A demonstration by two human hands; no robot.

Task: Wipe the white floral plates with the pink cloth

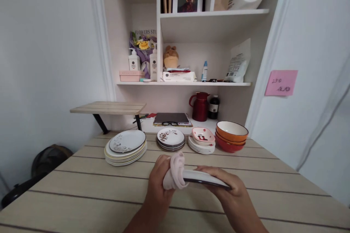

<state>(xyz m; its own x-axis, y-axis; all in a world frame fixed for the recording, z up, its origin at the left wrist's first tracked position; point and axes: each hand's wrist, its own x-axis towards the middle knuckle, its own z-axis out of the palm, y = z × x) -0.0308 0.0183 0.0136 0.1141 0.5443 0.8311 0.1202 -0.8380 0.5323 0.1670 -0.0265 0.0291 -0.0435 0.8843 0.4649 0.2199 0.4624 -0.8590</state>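
Above the front of the wooden table I hold a white plate (pixel 203 177) with a dark rim, tilted so that mostly its edge shows. My right hand (pixel 229 185) grips the plate's right side, thumb side on top and fingers underneath. A pale pink cloth (pixel 177 171) is bunched over the plate's left edge. My left hand (pixel 160 178) is closed around the cloth, pressing it against the plate. Part of the plate is hidden under the cloth. Just beyond my hands stands a stack of small patterned plates (pixel 171 137).
A stack of large plates (pixel 127 142) stands at left. Right of centre, a pink square bowl (pixel 203 134) sits on small white plates (pixel 201 149), beside stacked orange and red bowls (pixel 232 133). Behind are a raised wooden shelf (pixel 109 107), a laptop (pixel 171 118) with glasses, and a red jug (pixel 200 107).
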